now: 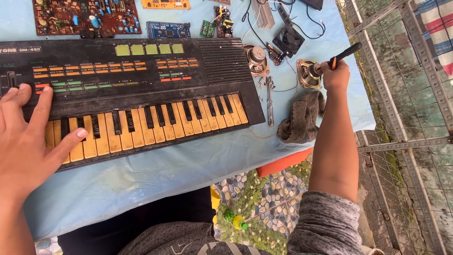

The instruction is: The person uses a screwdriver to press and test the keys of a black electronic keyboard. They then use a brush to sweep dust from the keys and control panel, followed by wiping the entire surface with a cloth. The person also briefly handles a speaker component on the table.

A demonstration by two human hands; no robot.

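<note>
A table with a light blue cloth (155, 174) stands outside, next to a metal frame with wire mesh (406, 118). An old black keyboard (137, 89) with yellowed keys lies on the cloth. Its case looks shut and whole.

The left hand (26, 141) lies flat and open on the near left end of the keyboard. The fingers are spread over the buttons and the thumb rests on the keys. It holds nothing; it just presses down.

The right hand (336, 75) is closed tight around a screwdriver with a black and orange handle (343, 54). Its tip end meets a small round speaker (307, 74), which lies loose on the cloth just left of the hand. Another loose speaker (256, 60) sits further left, near the keyboard's corner. A grey rag (302, 118) lies just below the hand, and a metal tool (269, 101) lies left of the rag.

Circuit boards (87, 19) and a small black fan (288, 40) lie at the far edge, so many parts are out. The speakers are not yet fitted in anything.
</note>
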